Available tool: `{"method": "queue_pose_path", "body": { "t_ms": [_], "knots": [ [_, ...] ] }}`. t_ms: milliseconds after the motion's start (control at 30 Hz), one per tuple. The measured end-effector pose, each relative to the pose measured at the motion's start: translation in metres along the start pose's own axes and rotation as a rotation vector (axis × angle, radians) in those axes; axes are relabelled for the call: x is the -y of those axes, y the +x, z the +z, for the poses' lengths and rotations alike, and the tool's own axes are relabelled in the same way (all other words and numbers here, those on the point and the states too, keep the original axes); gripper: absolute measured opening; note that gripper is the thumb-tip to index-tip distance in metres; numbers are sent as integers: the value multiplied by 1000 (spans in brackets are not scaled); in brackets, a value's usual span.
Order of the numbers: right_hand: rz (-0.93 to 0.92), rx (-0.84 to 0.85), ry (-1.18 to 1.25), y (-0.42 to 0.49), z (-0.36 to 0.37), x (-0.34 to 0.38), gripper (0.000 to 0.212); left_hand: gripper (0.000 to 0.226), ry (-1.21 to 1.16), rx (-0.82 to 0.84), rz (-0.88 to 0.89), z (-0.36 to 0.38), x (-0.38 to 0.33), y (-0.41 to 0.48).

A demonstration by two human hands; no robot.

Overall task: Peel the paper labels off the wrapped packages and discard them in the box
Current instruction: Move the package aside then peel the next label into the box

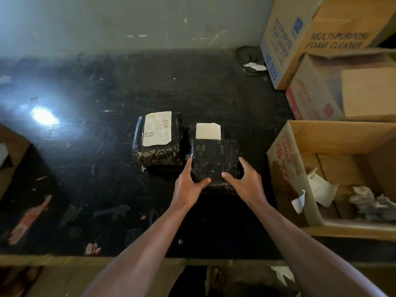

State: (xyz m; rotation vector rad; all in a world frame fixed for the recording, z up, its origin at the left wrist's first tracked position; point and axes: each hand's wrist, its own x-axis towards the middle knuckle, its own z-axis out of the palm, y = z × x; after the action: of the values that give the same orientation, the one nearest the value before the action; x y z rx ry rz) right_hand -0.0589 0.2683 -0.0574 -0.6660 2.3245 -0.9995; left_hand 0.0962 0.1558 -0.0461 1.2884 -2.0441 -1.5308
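Two packages wrapped in black plastic lie side by side on the dark table. The left package (pixel 157 144) carries a large white printed label (pixel 157 128) on its top. The right package (pixel 215 161) has a smaller blank white label (pixel 208 131) at its far end. My left hand (pixel 188 183) grips the near left edge of the right package, thumb on top. My right hand (pixel 246 181) holds its near right side, fingers spread around the corner. An open cardboard box (pixel 282 168) at the right holds crumpled peeled labels (pixel 321 187).
More cardboard boxes (pixel 310 39) are stacked at the back right against the wall. A dark round object with a scrap of paper (pixel 251 61) sits near them. A brown box corner (pixel 10 151) pokes in at the left. Torn tape scraps dot the table (pixel 85 146).
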Motion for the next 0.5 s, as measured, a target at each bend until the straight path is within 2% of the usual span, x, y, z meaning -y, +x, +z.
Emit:
{"method": "queue_pose_path", "body": {
  "t_ms": [233,500],
  "knots": [
    [8,52,-37,-55,9,-37,90,91,9,-28,-27,18,38,-62],
    [45,84,-55,-74,25,-51,85,95,31,0,-113,25,60,-75]
  ]
}}
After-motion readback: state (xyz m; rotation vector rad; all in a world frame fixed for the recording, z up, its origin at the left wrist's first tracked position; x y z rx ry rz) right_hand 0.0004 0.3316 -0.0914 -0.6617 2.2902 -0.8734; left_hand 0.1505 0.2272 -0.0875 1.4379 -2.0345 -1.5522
